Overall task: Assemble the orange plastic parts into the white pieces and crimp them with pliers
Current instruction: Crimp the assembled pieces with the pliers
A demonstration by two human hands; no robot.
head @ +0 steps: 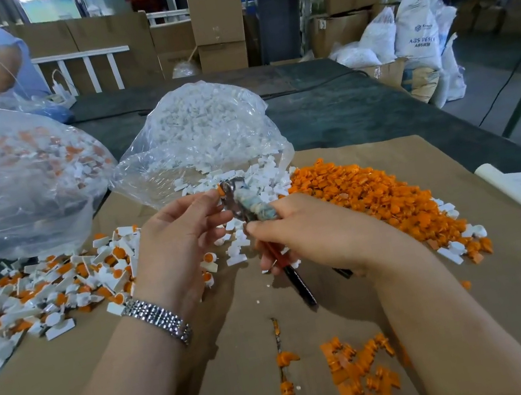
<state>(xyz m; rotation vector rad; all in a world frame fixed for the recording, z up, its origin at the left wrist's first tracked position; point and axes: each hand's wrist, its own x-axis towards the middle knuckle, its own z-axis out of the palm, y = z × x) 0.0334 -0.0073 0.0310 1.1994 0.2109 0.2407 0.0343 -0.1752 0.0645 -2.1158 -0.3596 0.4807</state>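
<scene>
Orange peeks out at the left hand's [185,231] fingers [209,199], pinched round a small part [219,190] and offering it straight to the pliers' nose [235,198] — looks like a crimp lining up. Right hand [310,233] wraps the pliers' handles, fingers curled tight. Beyond the fingertips spill loose white pieces [259,180] from a clear bag [205,130]; the orange pile [373,194] lies right of them, finished ones [59,288] left. Brown cardboard [228,359] covers the bench, with boxes and sacks crowding the workshop behind.
</scene>
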